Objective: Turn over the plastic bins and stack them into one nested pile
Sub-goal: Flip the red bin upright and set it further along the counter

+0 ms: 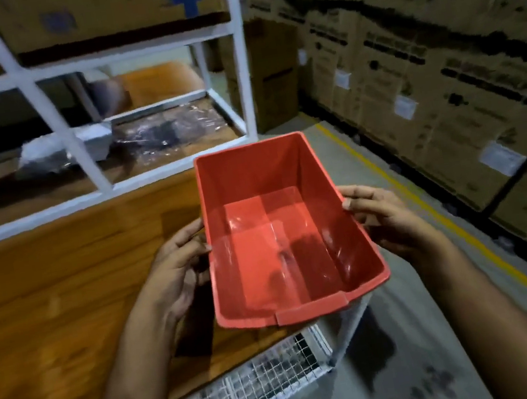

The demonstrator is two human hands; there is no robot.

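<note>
A single red rectangular plastic bin (pixel 281 231) is open side up, its empty, glossy interior facing the camera. Its walls taper down to a smaller flat floor, and a thick rim runs round the top with a small tab at the near edge. It tilts slightly, raised above the corner of a wooden tabletop (pixel 61 283).

The bin (pixel 281 231) sits mouth-up between the two hands, above the near right corner of the counter (pixel 47 302). The left hand (pixel 176 268) holds its left wall, the right hand (pixel 392 216) its right wall. Behind the bin, a shelf frame (pixel 73 139) stands on the counter, with a cardboard box (pixel 94 12) on its upper level and a wrapped bundle (pixel 64 149) lower down. A wire mesh panel (pixel 250 384) lies below the counter's near edge. To the right, across the floor (pixel 416 347), stacked cartons (pixel 438 50) form a wall.
</note>
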